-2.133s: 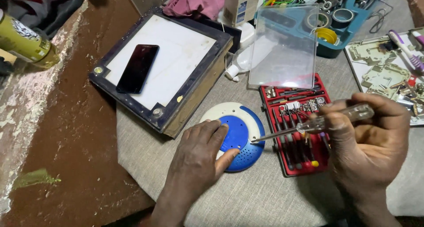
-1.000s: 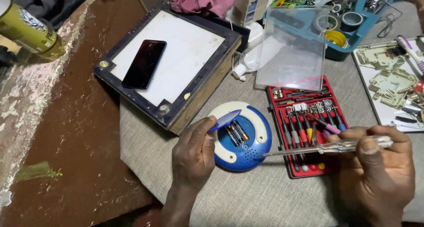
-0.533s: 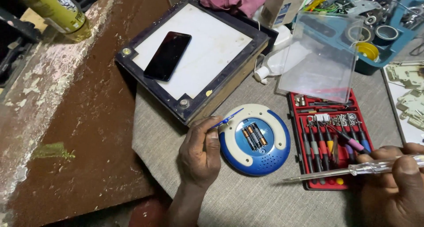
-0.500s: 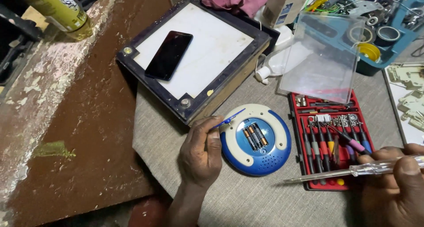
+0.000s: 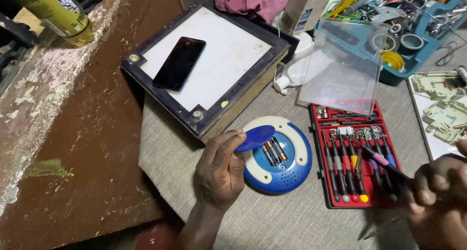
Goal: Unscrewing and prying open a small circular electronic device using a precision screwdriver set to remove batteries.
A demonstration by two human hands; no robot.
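Blue plastic, thin and light: the oval battery cover [image 5: 256, 137] sits pinched in the left hand [image 5: 221, 169], lifted just above the round blue-and-white gadget [image 5: 277, 155] on the grey cloth [image 5: 165, 152], batteries [image 5: 272, 151] exposed. That cover looks stiff but snappable, best held by its edges. Right hand [image 5: 438, 204] is clenched around what seems a clear-handled screwdriver [image 5: 384, 223], though the frame edge cuts it off, beside the red tray of precision screwdrivers [image 5: 357, 157]. Black phone [image 5: 179, 63] lies on the white-topped box [image 5: 228, 60].
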